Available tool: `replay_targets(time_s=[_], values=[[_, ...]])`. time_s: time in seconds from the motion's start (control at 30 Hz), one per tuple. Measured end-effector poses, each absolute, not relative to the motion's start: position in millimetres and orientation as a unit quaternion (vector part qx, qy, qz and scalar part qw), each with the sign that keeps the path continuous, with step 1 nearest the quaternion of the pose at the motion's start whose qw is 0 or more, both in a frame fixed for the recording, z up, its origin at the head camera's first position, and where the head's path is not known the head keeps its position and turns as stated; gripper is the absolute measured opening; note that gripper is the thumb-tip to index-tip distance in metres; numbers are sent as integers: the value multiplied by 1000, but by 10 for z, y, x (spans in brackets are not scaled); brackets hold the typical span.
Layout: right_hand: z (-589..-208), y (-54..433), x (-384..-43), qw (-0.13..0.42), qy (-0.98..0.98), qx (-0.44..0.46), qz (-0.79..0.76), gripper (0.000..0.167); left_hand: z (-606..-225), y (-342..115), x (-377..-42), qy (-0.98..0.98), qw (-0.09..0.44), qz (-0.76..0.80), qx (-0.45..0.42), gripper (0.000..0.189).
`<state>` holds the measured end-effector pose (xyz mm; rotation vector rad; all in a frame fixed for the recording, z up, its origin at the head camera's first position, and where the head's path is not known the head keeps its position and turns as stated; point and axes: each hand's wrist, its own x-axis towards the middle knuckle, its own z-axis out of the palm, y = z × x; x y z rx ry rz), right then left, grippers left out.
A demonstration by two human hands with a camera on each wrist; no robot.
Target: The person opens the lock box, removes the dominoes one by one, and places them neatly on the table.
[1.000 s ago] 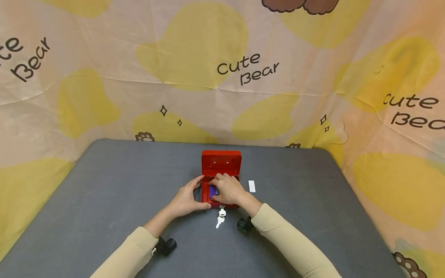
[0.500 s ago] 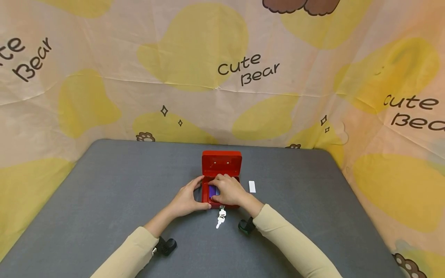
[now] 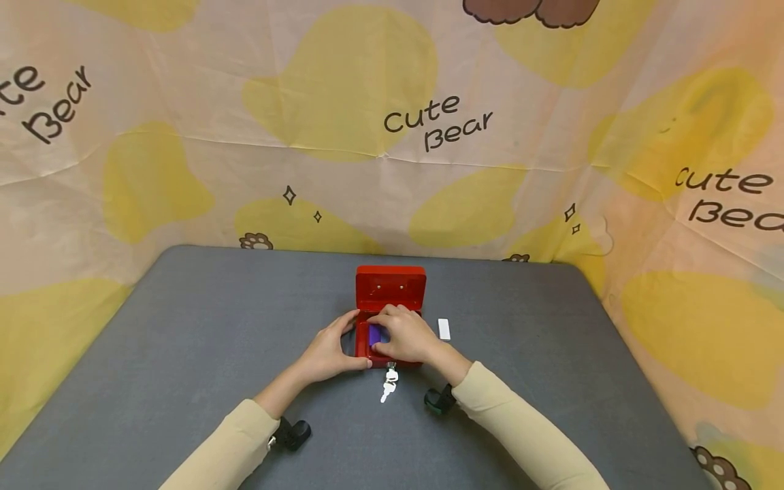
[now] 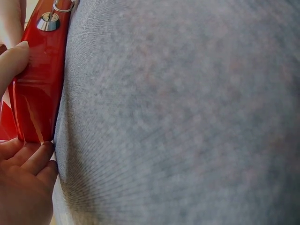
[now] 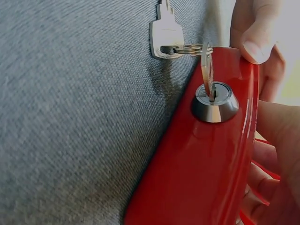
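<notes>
A red cash box (image 3: pixel 361 340) stands on the grey table with its lid (image 3: pixel 390 289) raised. My left hand (image 3: pixel 327 347) grips the box's left side, its thumb on the front wall and the other fingers along the end. Inside the box, my right hand (image 3: pixel 404 335) holds a small purple, block-like thing (image 3: pixel 374 333) between thumb and fingers; the hand covers much of it. A key (image 5: pixel 206 72) sits in the lock (image 5: pixel 215 105) on the front wall, and a second key (image 5: pixel 166 37) hangs on the same ring.
A small white rectangular block (image 3: pixel 444 329) lies on the table (image 3: pixel 527 381) just right of the box. Patterned cloth (image 3: pixel 343 136) hangs behind the table and on both sides. A black wrist device (image 3: pixel 294 434) is on the left arm, another (image 3: pixel 439 400) on the right.
My right wrist and forearm have shifted slightly to the right, and the purple thing sits a touch higher in the head view. The left hand and box stay put.
</notes>
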<state>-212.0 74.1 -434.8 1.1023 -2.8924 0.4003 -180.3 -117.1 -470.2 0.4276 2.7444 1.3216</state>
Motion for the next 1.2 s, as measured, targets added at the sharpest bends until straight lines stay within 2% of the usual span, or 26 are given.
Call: replay_targets(time_s=[0.53,1.2], values=[[-4237,968,-2102,29,-921,363,138,45,-4678,-1167,-1805,894,42,426,132,93],[-4159,1481,-2137,29,-923,347,164,45,-4703,-1158,-1807,892,41,431,127,95]])
